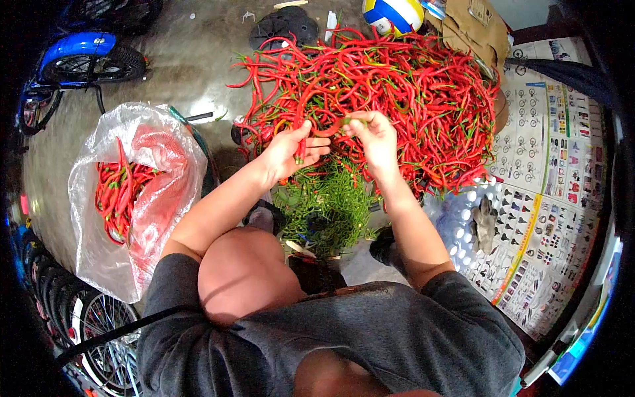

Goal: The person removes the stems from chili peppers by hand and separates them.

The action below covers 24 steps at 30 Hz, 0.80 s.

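My left hand (283,152) is closed on a red chili pepper (300,149), the thumb laid along it and the other fingers partly extended behind. In a pinch of thumb and fingertips, my right hand (380,143) grips another chili pepper (329,130) by its greenish end. This pepper curves leftward toward my left hand. Both hands are over the near edge of a large heap of red chili peppers (423,99). Below them, between my legs, lies a pile of green stems (331,205).
To the left, an open clear plastic bag (89,255) holds red chilies (119,198). Bicycle wheels (109,331) and a blue bike (79,46) stand along the left. A volleyball (393,14) and cardboard (473,36) are behind the heap. Printed posters (522,238), bottles (456,221) and a glove (485,225) are right.
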### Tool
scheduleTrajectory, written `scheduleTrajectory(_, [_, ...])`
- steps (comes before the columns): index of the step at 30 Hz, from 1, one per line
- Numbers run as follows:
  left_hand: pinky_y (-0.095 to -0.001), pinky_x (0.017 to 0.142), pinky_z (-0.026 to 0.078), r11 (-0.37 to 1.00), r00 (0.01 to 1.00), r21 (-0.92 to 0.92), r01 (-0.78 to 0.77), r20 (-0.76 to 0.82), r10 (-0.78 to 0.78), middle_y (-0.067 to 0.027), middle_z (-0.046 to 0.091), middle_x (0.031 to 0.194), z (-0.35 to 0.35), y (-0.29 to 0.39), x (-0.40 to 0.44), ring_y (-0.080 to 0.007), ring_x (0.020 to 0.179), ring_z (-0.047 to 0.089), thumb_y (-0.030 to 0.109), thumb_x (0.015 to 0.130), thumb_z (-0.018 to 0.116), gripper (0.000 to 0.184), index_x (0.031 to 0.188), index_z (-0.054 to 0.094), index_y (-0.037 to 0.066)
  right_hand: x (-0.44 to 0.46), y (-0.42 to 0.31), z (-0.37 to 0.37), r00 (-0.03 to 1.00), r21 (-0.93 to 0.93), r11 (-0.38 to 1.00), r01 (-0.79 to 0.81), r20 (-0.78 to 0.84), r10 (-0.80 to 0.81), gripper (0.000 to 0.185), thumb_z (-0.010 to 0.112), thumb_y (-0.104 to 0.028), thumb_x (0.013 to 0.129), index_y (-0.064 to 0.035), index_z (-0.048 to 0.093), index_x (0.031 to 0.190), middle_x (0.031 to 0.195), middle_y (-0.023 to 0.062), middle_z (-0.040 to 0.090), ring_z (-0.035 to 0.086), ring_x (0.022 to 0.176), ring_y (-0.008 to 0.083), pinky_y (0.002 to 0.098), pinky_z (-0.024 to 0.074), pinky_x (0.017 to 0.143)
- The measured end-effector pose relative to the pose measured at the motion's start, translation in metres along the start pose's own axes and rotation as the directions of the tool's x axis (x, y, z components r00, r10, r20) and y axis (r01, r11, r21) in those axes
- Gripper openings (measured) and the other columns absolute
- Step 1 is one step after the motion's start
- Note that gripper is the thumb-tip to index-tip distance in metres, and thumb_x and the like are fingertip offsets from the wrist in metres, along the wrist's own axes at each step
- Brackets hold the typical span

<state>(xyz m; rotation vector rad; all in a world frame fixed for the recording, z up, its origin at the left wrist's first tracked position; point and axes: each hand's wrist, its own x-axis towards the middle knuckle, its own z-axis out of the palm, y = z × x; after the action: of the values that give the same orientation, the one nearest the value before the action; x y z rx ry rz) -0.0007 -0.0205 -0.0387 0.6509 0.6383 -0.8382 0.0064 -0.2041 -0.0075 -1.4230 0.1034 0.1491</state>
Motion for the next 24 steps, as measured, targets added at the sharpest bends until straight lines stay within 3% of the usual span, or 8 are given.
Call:
scheduleTrajectory(2, [-0.0287, 0.061, 0.049, 0.998, 0.997, -0.054, 0.025, 0.068, -0.021, -0.0152, 0.061, 0.094, 0.015, 0.005, -0.011, -0.0217, 0.075, 0.059, 0.035, 0.094, 0.039, 0.033, 0.103, 0.050, 0.006, -0.011, -0.002, 0.012, 0.999, 0.049, 0.999, 0.007, 0.046, -0.009, 0.005, 0.056, 0.005, 0.081, 0.0014, 0.056, 0.084, 0.087, 0.0077, 0.058, 0.058, 0.077, 0.0143, 0.0255, 0.0492, 0.070])
scheduleTrajectory(5, [-0.0273, 0.060, 0.048, 0.995, 0.997, -0.078, -0.057, 0.056, 0.061, -0.0086, 0.062, 0.085, 0.001, -0.005, 0.001, -0.0185, 0.072, 0.059, 0.024, 0.092, 0.046, 0.019, 0.099, 0.053, 0.008, -0.026, 0.011, 0.017, 0.981, -0.316, 0.929, 0.191, 0.101, -0.167, 0.007, 0.062, -0.001, 0.077, 0.0010, 0.056, 0.073, 0.082, 0.0056, 0.058, 0.055, 0.074, 0.0125, 0.0259, 0.0450, 0.072])
scheduleTrajectory(7, [-0.0259, 0.056, 0.044, 0.992, 0.993, -0.035, -0.122, -0.012, 0.122, -0.0024, 0.060, 0.075, 0.001, -0.005, 0.000, -0.0146, 0.066, 0.057, 0.014, 0.089, 0.051, 0.007, 0.092, 0.055, 0.009, -0.039, 0.016, 0.023, 0.976, -0.211, 0.968, -0.138, 0.137, 0.169, 0.009, 0.061, -0.009, 0.080, -0.0028, 0.057, 0.074, 0.076, -0.0004, 0.055, 0.051, 0.073, 0.0086, 0.0237, 0.0412, 0.070])
scheduleTrajectory(10, [-0.0276, 0.055, 0.044, 0.937, 0.948, 0.157, -0.313, 0.102, 0.300, -0.0020, 0.060, 0.075, 0.000, 0.002, 0.003, -0.0143, 0.064, 0.057, 0.013, 0.088, 0.052, 0.005, 0.087, 0.054, 0.010, -0.053, 0.029, 0.020, 0.717, -0.231, 0.818, -0.527, 0.397, 0.574, 0.012, 0.062, -0.016, 0.081, -0.0045, 0.061, 0.084, 0.075, -0.0025, 0.055, 0.051, 0.075, 0.0070, 0.0223, 0.0395, 0.072])
scheduleTrajectory(13, [-0.0306, 0.055, 0.045, 0.933, 0.932, 0.074, -0.351, -0.068, 0.356, -0.0045, 0.053, 0.065, -0.004, 0.016, -0.003, -0.0166, 0.060, 0.054, 0.006, 0.085, 0.048, 0.008, 0.078, 0.043, 0.008, -0.043, 0.043, 0.004, 0.726, -0.787, 0.604, 0.126, 0.488, 0.484, 0.024, 0.064, -0.012, 0.073, -0.0033, 0.061, 0.095, 0.100, 0.0177, 0.057, 0.055, 0.096, 0.0290, 0.0356, 0.0436, 0.083])
scheduleTrajectory(16, [-0.0309, 0.051, 0.044, 0.933, 0.937, -0.113, -0.343, -0.111, 0.331, -0.0017, 0.042, 0.057, -0.024, 0.023, 0.003, -0.0147, 0.051, 0.044, 0.002, 0.080, 0.047, 0.011, 0.072, 0.041, 0.007, -0.006, 0.057, 0.003, 0.909, -0.888, 0.405, 0.217, 0.335, 0.248, 0.035, 0.049, 0.000, 0.076, -0.0071, 0.054, 0.110, 0.112, 0.0153, 0.053, 0.053, 0.101, 0.0325, 0.0397, 0.0434, 0.086])
scheduleTrajectory(19, [-0.0276, 0.052, 0.041, 0.928, 0.917, 0.002, -0.372, -0.154, 0.368, 0.0032, 0.037, 0.056, -0.030, 0.024, -0.001, -0.0110, 0.049, 0.039, 0.008, 0.083, 0.049, 0.007, 0.079, 0.045, 0.009, 0.034, 0.078, 0.013, 0.889, -0.842, 0.310, 0.441, 0.458, -0.018, 0.038, 0.047, 0.002, 0.072, -0.0080, 0.054, 0.109, 0.113, 0.0142, 0.052, 0.054, 0.099, 0.0321, 0.0408, 0.0454, 0.082])
scheduleTrajectory(24, [-0.0248, 0.051, 0.039, 0.924, 0.894, 0.128, -0.360, -0.237, 0.381, 0.0057, 0.035, 0.052, -0.025, 0.029, -0.010, -0.0081, 0.045, 0.037, 0.015, 0.083, 0.058, 0.017, 0.096, 0.054, 0.006, 0.060, 0.100, 0.036, 0.970, -0.956, 0.293, 0.017, 0.087, 0.229, 0.033, 0.062, -0.023, 0.077, -0.0047, 0.054, 0.103, 0.100, 0.0166, 0.059, 0.057, 0.092, 0.0338, 0.0424, 0.0468, 0.075])
